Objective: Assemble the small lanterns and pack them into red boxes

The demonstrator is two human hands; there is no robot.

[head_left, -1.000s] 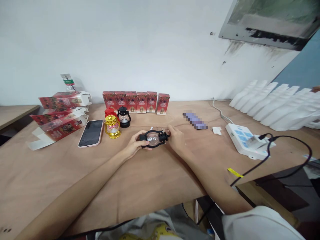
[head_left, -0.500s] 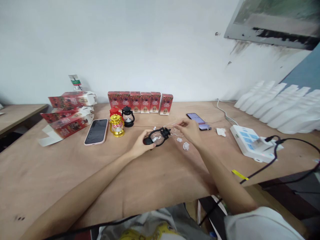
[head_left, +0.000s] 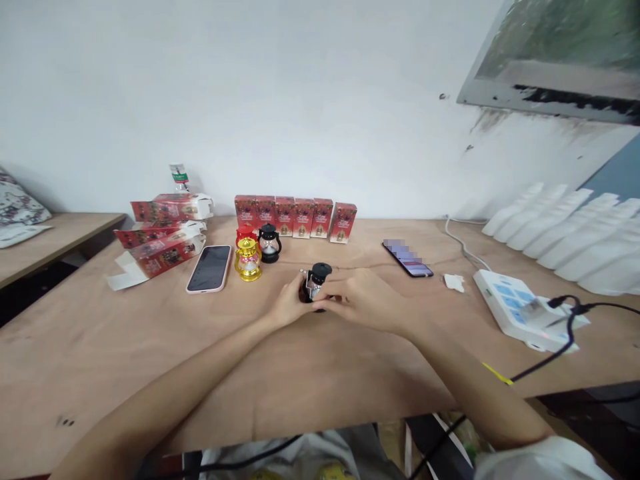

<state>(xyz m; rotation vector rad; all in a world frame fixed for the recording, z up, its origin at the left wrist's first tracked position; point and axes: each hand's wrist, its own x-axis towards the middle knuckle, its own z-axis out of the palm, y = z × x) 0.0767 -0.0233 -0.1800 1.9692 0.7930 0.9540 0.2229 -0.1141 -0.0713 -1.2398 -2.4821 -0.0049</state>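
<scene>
At far left, torn-open red cartons (head_left: 167, 257) with pale printing lie loosely heaped, and a bottle (head_left: 179, 177) behind them carries a green and white label too small to read. A pink-edged phone (head_left: 209, 269) lies face up, its screen dark. Next come a red lantern (head_left: 245, 233), a gold lantern (head_left: 249, 259) on its near side and a black lantern (head_left: 269, 244), all upright. Behind and to their right, a row of six red boxes (head_left: 303, 218) stands near the wall, with pale script above a gold lantern picture; the words are too blurred to read surely. Near the middle, the left hand (head_left: 289, 305) curls round the left side of a dark-topped lantern (head_left: 321, 271), roughly upright. The right hand (head_left: 369, 297) reaches in from the right, fingers bent and drawn together at its front; whether they pinch anything is hidden. Best, I judge, to let the left grip bear the weight and keep the right fingertips light, off the clear middle. Further right lie a second phone (head_left: 411, 263), partly pixelated, a white scrap (head_left: 454, 283) and a power strip (head_left: 500, 303) with blue panels, their markings unreadable. White bottle-like shapes (head_left: 570, 239) stand beyond.
</scene>
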